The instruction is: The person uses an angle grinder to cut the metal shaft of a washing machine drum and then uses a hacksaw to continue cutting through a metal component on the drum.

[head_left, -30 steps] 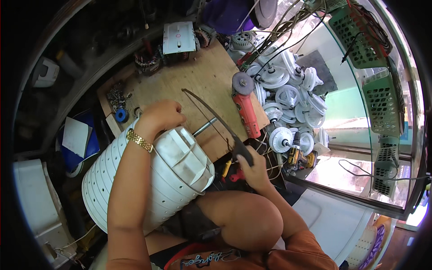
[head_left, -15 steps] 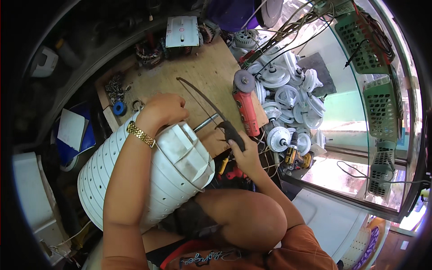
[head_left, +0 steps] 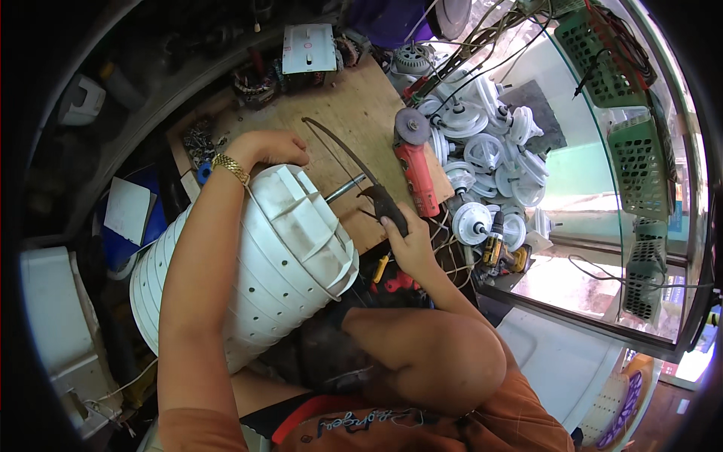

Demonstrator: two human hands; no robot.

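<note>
A white perforated washing machine drum (head_left: 260, 279) lies on its side against my legs, its ribbed base facing up and right. From the base a metal shaft (head_left: 345, 188) sticks out. My right hand (head_left: 409, 245) is closed around the dark handle of a small hacksaw (head_left: 386, 211). The saw's bowed frame reaches up and left past the shaft's end; I cannot tell whether its blade touches the shaft. My left hand (head_left: 269, 148), below a gold wristwatch (head_left: 230, 169), bends over the drum's far side. Its fingers are curled, and what they may hold is hidden.
A red angle grinder (head_left: 416, 169) lies on the wooden board (head_left: 331, 98). Beyond it are several white gearbox parts (head_left: 482, 151) and a yellow-black drill (head_left: 493, 245). Loose screws (head_left: 202, 141) lie at the left. A glass case with green baskets (head_left: 636, 166) stands at the right.
My left hand has shifted farther away along the drum's far side. The drum's base and shaft sit slightly farther from me. My right hand still grips the hacksaw beside the shaft.
</note>
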